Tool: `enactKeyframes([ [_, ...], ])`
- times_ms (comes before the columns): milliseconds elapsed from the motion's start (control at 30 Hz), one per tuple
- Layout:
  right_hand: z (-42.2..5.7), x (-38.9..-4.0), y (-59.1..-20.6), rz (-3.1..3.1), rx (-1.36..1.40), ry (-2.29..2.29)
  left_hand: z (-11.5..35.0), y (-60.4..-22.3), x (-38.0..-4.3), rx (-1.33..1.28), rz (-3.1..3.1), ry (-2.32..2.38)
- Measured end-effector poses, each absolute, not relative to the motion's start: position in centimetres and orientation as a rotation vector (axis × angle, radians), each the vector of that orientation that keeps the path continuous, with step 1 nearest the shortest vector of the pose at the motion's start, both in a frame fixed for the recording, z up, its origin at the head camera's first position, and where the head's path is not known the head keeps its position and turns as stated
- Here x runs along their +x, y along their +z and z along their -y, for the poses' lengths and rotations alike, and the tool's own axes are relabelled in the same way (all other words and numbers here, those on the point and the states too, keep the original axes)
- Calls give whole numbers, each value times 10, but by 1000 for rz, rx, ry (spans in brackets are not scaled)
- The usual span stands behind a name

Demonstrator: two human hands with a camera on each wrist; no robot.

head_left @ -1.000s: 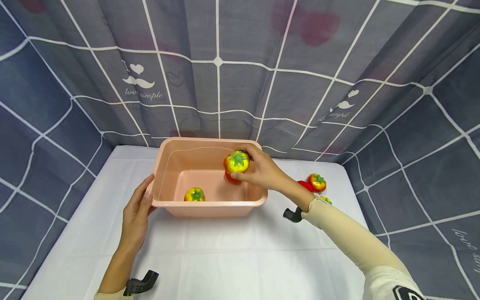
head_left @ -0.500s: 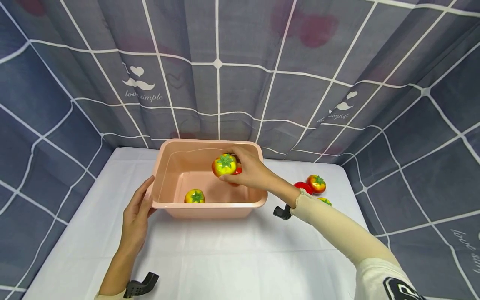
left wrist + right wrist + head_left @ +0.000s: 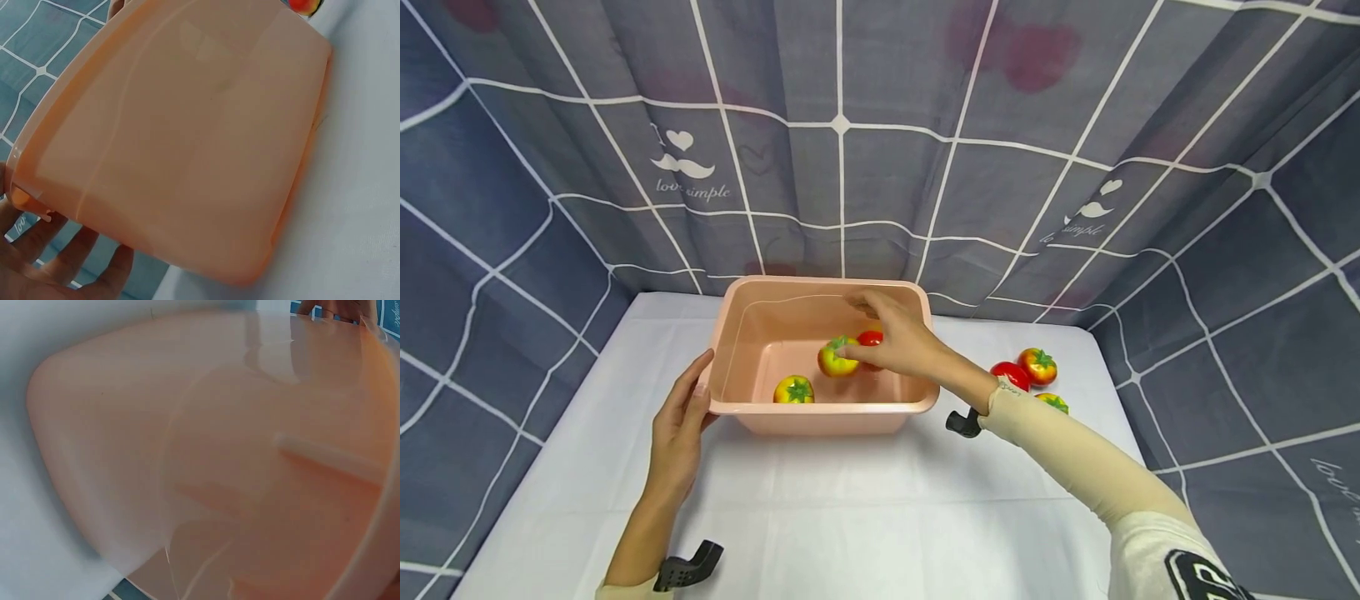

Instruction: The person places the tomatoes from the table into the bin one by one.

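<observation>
My left hand (image 3: 676, 433) holds the left end of a pink plastic basin (image 3: 820, 408), its thumb at the rim. In the left wrist view, the fingers (image 3: 75, 253) lie against the basin's outer side. Reaching over the basin's right end, my right hand (image 3: 910, 343) has its thumb and fingers spread apart. Just beneath its thumb sits a yellow-red toy tomato (image 3: 832, 360) with a green leafy top. A similar toy tomato (image 3: 793, 390) lies by the front wall, partly hidden. Behind the right hand shows a red toy tomato (image 3: 870, 337). The right wrist view shows mostly basin wall (image 3: 137, 437).
Right of the basin on the white-covered table (image 3: 850, 533) lie a red toy tomato (image 3: 1011, 375), a red-yellow one (image 3: 1038, 366) and a yellow one (image 3: 1053, 402) partly behind the sleeve. A grey checked curtain (image 3: 880, 183) surrounds the table at the back and sides.
My right hand moved left with the yellow-red toy tomato, then let it go; the toy tomato now sits lower in the basin. The left hand stays at the rim.
</observation>
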State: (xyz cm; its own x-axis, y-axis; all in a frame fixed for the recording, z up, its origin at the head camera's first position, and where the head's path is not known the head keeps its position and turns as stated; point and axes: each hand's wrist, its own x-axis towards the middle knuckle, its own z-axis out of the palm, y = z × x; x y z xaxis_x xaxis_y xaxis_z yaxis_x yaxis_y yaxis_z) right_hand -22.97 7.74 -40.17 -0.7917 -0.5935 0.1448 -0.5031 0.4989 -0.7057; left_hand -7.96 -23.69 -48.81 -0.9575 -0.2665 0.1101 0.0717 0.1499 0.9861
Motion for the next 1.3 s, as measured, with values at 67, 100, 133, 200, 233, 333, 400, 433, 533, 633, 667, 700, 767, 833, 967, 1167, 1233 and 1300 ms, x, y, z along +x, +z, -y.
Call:
enactKeyframes([
  [67,-80,-230,-401,-2628,-956,-1180,237,-488,-80,184,2161,-1896],
  [100,-82,-230,-402,-2628,-956,-1188,236,-488,-80,183,2158,-1899],
  [133,-84,-230,-402,-2631,-958,-1190,236,-488,-81,183,2158,-1896],
  [200,-87,-230,-402,-2638,-953,-1187,236,-488,-81,185,2159,-1891],
  [233,-89,-230,-402,-2640,-950,-1187,236,-489,-81,185,2154,-1894],
  [333,-93,-230,-403,-2651,-944,-1183,237,-489,-81,181,2150,-1901],
  [400,-94,-230,-404,-2656,-940,-1189,237,-489,-81,175,2144,-1910],
  [433,-95,-230,-404,-2655,-938,-1197,237,-489,-81,173,2139,-1915],
  [533,-98,-230,-405,-2653,-916,-1228,236,-490,-80,175,2129,-1925],
  [633,-103,-228,-406,-2658,-866,-1274,236,-490,-80,179,2132,-1923],
  [667,-105,-227,-407,-2661,-852,-1292,236,-490,-80,181,2132,-1923],
  [700,-108,-227,-407,-2665,-841,-1309,236,-490,-80,183,2132,-1923],
  [767,-114,-226,-407,-2665,-824,-1352,236,-489,-80,186,2137,-1917],
  [833,-121,-226,-407,-2669,-820,-1389,236,-489,-80,190,2140,-1910],
  [967,-140,-225,-406,-2693,-776,-1458,235,-488,-80,183,2143,-1907],
  [1167,-175,-224,-407,-2732,-651,-1552,233,-487,-81,137,2102,-1947],
  [1233,-185,-224,-408,-2753,-629,-1571,233,-486,-81,138,2085,-1959],
  [1300,-194,-223,-410,-2773,-593,-1583,233,-486,-80,146,2086,-1958],
])
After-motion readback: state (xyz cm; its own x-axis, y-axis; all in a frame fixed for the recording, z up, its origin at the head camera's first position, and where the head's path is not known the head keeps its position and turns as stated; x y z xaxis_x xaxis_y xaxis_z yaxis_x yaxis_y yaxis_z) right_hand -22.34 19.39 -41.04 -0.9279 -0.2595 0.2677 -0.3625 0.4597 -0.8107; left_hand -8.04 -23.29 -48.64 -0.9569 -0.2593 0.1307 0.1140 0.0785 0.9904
